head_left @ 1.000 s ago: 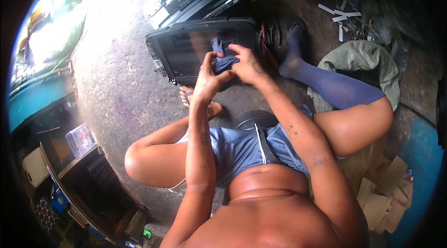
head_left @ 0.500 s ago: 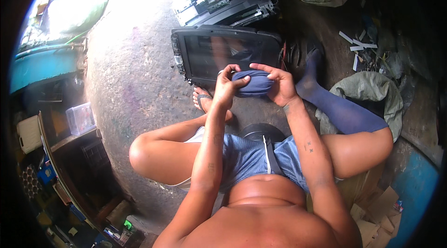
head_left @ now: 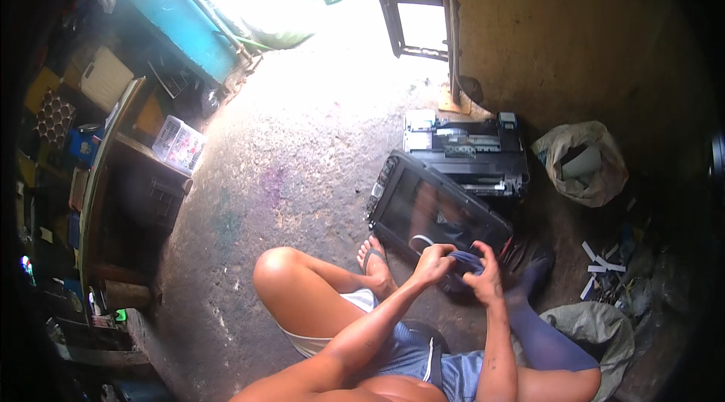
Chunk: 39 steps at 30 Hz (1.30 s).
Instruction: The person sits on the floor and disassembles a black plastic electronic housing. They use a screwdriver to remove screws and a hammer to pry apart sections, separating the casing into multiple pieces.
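Between my hands is a bunched dark blue sock (head_left: 464, 260), in the same colour as the long sock (head_left: 547, 338) on my right leg. My left hand (head_left: 434, 264) pinches its left side. My right hand (head_left: 487, 275) grips the other side, thumb and fingers curled round the fabric. A pale curved strip (head_left: 421, 239) shows just beyond my left fingers; I cannot tell what it belongs to. My left foot (head_left: 377, 266) is bare in a dark flip-flop. Just past my hands lies a black flat panel with a glassy face (head_left: 430, 209), likely a scanner lid.
Behind the panel sits an opened black printer body (head_left: 472, 151). A pale sack (head_left: 585, 168) stands at the right, with white strips (head_left: 602, 266) and scraps nearer me. A crumpled grey sack (head_left: 593, 334) lies by my right leg. Shelving with a clear plastic basket (head_left: 179, 145) lines the left.
My view has tilted up and swung left, so the doorway and wall now show. The sock is more tightly gathered, and my hands are closer together.
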Tool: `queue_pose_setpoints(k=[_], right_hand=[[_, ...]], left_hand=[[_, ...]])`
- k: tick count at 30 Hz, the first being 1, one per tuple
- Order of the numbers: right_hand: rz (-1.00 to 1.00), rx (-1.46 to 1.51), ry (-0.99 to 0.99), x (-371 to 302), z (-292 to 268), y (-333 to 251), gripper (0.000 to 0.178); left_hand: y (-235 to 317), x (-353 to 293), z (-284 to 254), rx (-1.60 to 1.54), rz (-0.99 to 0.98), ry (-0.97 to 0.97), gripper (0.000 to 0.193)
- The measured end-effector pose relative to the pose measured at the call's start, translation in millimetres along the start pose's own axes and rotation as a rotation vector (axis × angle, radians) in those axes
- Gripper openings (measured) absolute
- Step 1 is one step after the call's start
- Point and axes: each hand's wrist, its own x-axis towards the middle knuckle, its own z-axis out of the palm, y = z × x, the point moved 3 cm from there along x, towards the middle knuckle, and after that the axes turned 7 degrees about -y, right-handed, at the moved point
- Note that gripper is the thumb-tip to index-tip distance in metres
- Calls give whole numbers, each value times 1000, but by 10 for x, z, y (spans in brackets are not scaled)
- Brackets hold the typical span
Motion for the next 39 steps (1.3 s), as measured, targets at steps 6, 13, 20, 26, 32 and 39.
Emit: queue_pose_setpoints(k=[6,13,20,26,32,39], right_hand=[[-25,-400,7,64,54,208,59],[211,-147,297,187,-103,537,60],[294,24,225,197,-57,556,70],[22,-99,171,154,22,322,52],[-20,-558,407,81,-78,293,46],[160,499,-31,297,182,-88,57]], left_hand=[[-143,119,165,-924,-132,-130,27],[75,-26,401,-100,24,-197,58],[-26,96,207,248,90,181,36],[54,66,122,463,141,326,26],[191,35,251,-304,120,-18,32],[296,-119,13,-1498,-17,-251,59]])
